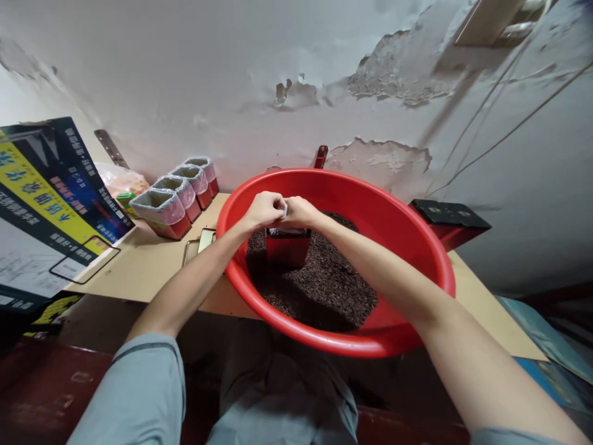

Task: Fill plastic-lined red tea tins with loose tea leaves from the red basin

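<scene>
My left hand (265,210) and my right hand (301,211) meet above a red square tin (288,249). Both are closed, with their fingers pinching the gathered top of a clear plastic bag (284,209). Below the hands, more of that plastic shows at the tin's mouth; the tin's contents are hidden. The tin stands upright on dark brown, grainy loose material (324,278), tea-like in look. A large red plastic basin (393,216) holds this material, heaped towards its left and front.
Several red tins with plastic liners folded over their rims (169,207) stand in a row at left. Beside them are a printed cardboard box (60,204) and a small metal-framed object (204,241). A red-and-black container (449,216) stands behind the basin's right rim, near the peeling wall (208,74).
</scene>
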`<state>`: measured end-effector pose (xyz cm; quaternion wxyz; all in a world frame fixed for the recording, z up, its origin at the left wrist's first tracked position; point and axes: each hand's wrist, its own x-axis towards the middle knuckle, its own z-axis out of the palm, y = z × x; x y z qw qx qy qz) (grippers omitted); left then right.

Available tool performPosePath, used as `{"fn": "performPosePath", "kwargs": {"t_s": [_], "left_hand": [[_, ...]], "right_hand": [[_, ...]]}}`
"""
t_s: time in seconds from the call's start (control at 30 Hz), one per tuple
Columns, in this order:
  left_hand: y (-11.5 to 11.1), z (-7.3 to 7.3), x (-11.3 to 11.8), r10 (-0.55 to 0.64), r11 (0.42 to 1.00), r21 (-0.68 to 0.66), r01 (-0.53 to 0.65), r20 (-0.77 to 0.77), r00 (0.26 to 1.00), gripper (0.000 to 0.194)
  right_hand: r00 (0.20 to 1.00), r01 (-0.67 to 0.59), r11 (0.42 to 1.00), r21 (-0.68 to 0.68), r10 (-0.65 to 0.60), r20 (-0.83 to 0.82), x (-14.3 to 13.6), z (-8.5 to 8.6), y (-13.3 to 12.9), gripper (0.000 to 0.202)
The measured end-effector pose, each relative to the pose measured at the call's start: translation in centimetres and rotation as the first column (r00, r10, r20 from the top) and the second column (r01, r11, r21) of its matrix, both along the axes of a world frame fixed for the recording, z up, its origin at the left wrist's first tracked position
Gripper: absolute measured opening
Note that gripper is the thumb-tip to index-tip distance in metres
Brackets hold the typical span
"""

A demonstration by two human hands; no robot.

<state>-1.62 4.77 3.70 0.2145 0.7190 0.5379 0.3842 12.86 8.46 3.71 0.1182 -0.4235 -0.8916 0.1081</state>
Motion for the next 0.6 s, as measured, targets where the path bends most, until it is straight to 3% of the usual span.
{"fn": "performPosePath", "kwargs": {"t_s": [0.07, 0.17, 0.3, 0.33, 0.4, 0.5, 0.6], "left_hand": [[-0.6, -0.3, -0.6, -0.015, 0.999, 0.034, 0.015, 0.005, 1.0, 0.012], [-1.8, -1.0, -2.1, -0.149, 0.988, 0.039, 0.151, -0.06, 0.987, 0.018], [-2.6, -2.7, -3.4, -0.082, 0.995, -0.084, 0.062, -0.257, 0.963, 0.103], [-2.4, -3.1, -3.5, -0.086, 0.992, -0.118, 0.051, -0.313, 0.946, 0.111], [-1.3, -3.5, -3.6, -0.214, 0.971, -0.187, 0.151, -0.396, 0.893, 0.101], [1.2, -2.3, -3.7, -0.447, 0.894, -0.272, 0.356, -0.469, 0.762, 0.086], [3.3, 0.0, -3.0, -0.453, 0.89, -0.206, 0.407, -0.51, 0.731, 0.094]], "right_hand": [[0.999, 0.017, 0.997, 0.071, -0.02, 0.035, -0.2, -0.3, -0.6, 0.024], [0.999, 0.026, 0.989, 0.145, -0.032, 0.038, 0.3, -0.7, -1.3, 0.019], [0.983, 0.007, 0.964, 0.267, -0.055, 0.173, 0.8, -0.4, -1.7, 0.029], [0.971, -0.044, 0.955, 0.292, -0.027, 0.236, 0.8, 0.0, -1.9, 0.03], [0.926, -0.199, 0.933, 0.299, 0.079, 0.368, 0.6, 0.8, -2.2, 0.028], [0.831, -0.426, 0.867, 0.259, 0.261, 0.491, 0.3, 2.4, -3.0, 0.024], [0.761, -0.569, 0.787, 0.237, 0.395, 0.515, 0.3, 3.4, -3.4, 0.021]]}}
